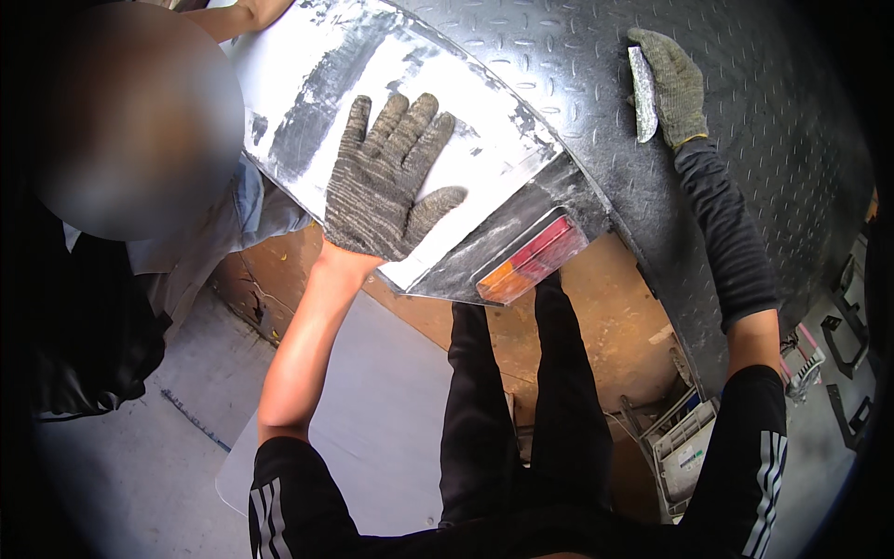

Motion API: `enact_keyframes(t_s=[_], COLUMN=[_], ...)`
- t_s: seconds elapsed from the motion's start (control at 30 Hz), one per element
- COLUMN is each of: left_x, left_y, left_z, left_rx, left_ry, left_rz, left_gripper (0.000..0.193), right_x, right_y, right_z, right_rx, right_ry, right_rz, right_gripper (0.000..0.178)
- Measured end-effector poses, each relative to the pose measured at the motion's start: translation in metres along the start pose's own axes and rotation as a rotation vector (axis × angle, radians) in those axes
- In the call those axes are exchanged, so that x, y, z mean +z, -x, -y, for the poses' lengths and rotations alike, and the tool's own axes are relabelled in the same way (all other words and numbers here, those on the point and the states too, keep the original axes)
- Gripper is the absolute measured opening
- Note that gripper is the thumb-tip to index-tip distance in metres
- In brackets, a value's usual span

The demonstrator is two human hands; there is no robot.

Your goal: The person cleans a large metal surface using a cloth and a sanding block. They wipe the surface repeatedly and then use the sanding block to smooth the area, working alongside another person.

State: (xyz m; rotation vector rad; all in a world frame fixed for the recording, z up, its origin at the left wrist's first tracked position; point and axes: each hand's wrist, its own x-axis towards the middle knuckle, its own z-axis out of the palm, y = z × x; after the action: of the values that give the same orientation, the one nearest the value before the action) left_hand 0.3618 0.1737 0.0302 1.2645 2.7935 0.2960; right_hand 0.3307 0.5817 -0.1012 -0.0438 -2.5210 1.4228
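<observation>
A co-worker's arm (pixel 244 16) is cut off at the top edge; one gloved left hand (pixel 384 182) lies spread flat on the white-smeared panel (pixel 484 154); one gloved right hand (pixel 672 86) grips a putty scraper (pixel 643 96); one red-amber tail light (pixel 533 262).

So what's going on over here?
A person in knit work gloves leans over a curved vehicle panel smeared with white filler. The left hand lies flat, fingers spread, on the panel above a red and amber tail light. The right hand holds a flat scraper blade against dark tread plate. Another person stands close on the left.
</observation>
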Motion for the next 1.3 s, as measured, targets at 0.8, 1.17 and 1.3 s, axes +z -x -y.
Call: enact_keyframes(t_s=[0.8,1.17,1.3], left_x=[0.017,0.021,0.028], left_y=[0.001,0.005,0.009], left_z=[0.03,0.029,0.032], left_rx=[-0.56,-0.589,-0.571], left_ry=[-0.175,-0.043,0.029], left_rz=[-0.271,-0.392,-0.454], left_gripper=[0.068,0.066,0.066], right_x=[0.103,0.115,0.113], right_y=[-0.023,0.001,-0.007], right_z=[0.206,0.221,0.224], right_rx=[-0.57,-0.246,-0.295], right_ry=[0.498,0.625,0.661], right_rz=[0.198,0.292,0.423], right_gripper=[0.044,0.052,0.044])
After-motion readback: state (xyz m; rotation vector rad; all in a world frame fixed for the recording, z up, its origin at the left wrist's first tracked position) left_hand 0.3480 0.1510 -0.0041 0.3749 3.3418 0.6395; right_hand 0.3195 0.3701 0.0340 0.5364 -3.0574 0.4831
